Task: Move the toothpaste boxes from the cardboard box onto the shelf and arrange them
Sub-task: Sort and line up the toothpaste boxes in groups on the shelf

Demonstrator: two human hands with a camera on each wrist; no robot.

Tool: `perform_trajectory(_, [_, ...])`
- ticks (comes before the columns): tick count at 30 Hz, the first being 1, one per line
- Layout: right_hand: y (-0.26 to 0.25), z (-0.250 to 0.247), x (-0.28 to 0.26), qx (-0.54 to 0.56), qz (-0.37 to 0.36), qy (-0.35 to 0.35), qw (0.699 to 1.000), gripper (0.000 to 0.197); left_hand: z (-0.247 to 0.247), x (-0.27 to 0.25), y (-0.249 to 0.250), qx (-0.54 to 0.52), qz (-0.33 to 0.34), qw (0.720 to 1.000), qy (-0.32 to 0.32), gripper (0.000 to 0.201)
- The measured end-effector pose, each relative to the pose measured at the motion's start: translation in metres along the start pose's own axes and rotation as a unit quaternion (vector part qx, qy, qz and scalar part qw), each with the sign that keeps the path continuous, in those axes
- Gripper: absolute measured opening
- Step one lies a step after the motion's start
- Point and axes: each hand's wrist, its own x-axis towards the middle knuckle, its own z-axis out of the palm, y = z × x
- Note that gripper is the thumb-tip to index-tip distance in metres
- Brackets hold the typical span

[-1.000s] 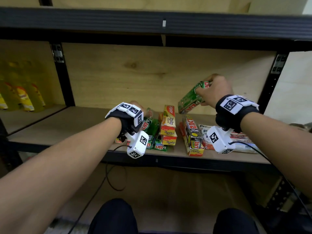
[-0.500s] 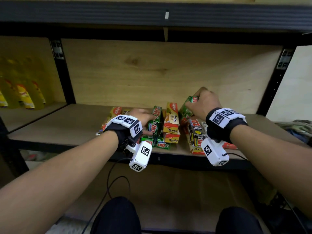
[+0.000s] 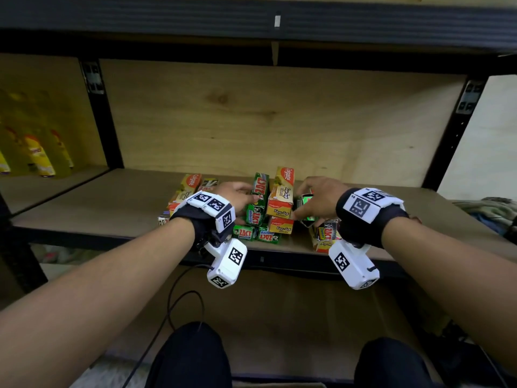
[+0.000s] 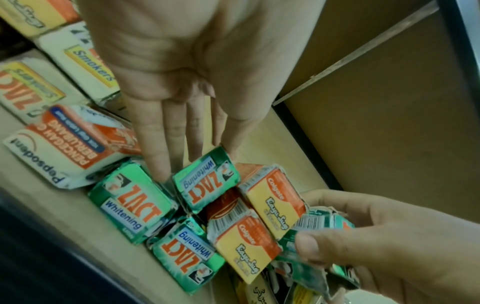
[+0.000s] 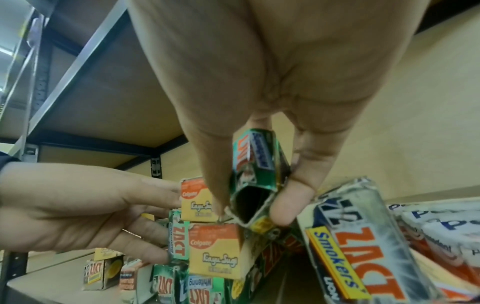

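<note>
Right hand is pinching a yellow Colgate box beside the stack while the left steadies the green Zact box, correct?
Not quite: the right hand pinches a green Zact box with an open end, not a yellow Colgate one, as the right wrist view shows. The left hand does touch the upright green box.

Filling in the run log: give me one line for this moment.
left hand: fingers straight, steadying upper green box | right hand: pinching open-ended green box beside yellow stack | shelf: arranging under way
</note>
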Motion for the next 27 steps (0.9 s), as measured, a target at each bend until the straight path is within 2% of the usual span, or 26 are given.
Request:
perform_trajectory(2, [-0.001, -0.002, -0.004, -0.033, -0.016, -0.018, 0.999, 0.07, -0.001, 0.0, -0.004, 0.009, 0.006, 1.0, -0.004, 0.044])
perform_trajectory(5, [-0.003, -0.004, -0.007, -0.096, -0.034, -0.025, 0.994, 0.078, -0.005, 0.0, -0.007, -0.004, -0.001, 1.0, -0.022, 0.04])
perform_trajectory(10, [0.0, 0.005, -0.005, -0.25, -0.066, 0.026, 0.966, 0.08, -0.007, -0.001, -0.009, 0.008, 0.017, 0.999, -0.033, 0.04])
perform_trajectory(13, [0.007, 0.015, 0.001, -0.297, -0.058, 0.06, 0.951, 0.081, -0.004, 0.001, -0.009, 0.065, 0.049, 0.996, -0.029, 0.041])
perform_trajectory(18, [0.015, 0.032, 0.007, -0.376, -0.047, 0.088, 0.921, 0.098, -0.004, 0.003, -0.007, 0.193, 0.091, 0.976, -0.044, 0.044])
perform_trajectory(22, [0.017, 0.039, 0.006, -0.389, -0.04, 0.11, 0.914, 0.093, -0.012, 0.002, -0.005, 0.284, 0.143, 0.948, -0.014, 0.04])
perform_trajectory(25, [0.015, 0.037, 0.005, -0.368, -0.027, 0.106, 0.923, 0.084, -0.018, 0.001, -0.007, 0.294, 0.162, 0.942, -0.005, 0.035])
perform_trajectory(27, [0.013, 0.033, 0.005, -0.342, -0.02, 0.095, 0.935, 0.07, -0.023, 0.0, -0.008, 0.296, 0.165, 0.941, -0.012, 0.033])
